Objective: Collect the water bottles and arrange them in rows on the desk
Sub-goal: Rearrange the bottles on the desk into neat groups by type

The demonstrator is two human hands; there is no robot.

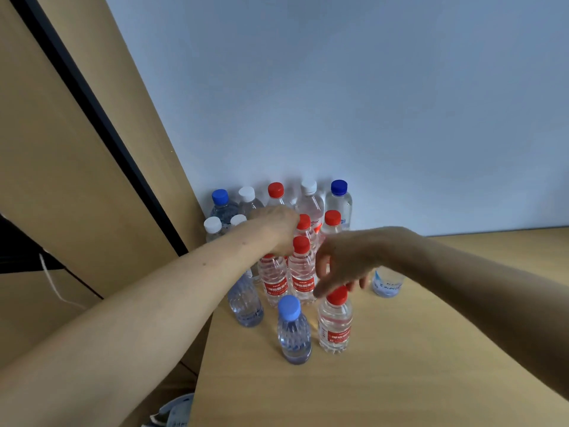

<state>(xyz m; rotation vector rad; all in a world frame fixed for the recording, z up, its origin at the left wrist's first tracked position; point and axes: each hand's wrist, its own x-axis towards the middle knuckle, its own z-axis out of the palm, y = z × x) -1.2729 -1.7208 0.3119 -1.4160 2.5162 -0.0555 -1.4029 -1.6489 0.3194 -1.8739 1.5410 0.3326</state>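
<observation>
Several clear water bottles with red, blue and white caps stand in rows on the wooden desk (431,349), against the wall. My left hand (274,231) reaches over the rows and grips the top of a red-labelled bottle (272,280), hiding most of its cap. My right hand (345,263) hangs over a red-capped bottle (335,325) in the front row, thumb and fingertips curled around its cap. A blue-capped bottle (292,331) stands just left of it. Another red-capped bottle (302,272) stands between my hands.
The back row (308,198) stands along the pale wall. A bottle with a blue-printed label (388,283) stands partly under my right wrist. A wooden panel (77,164) rises left of the desk's left edge. A white cable (54,282) hangs at the far left.
</observation>
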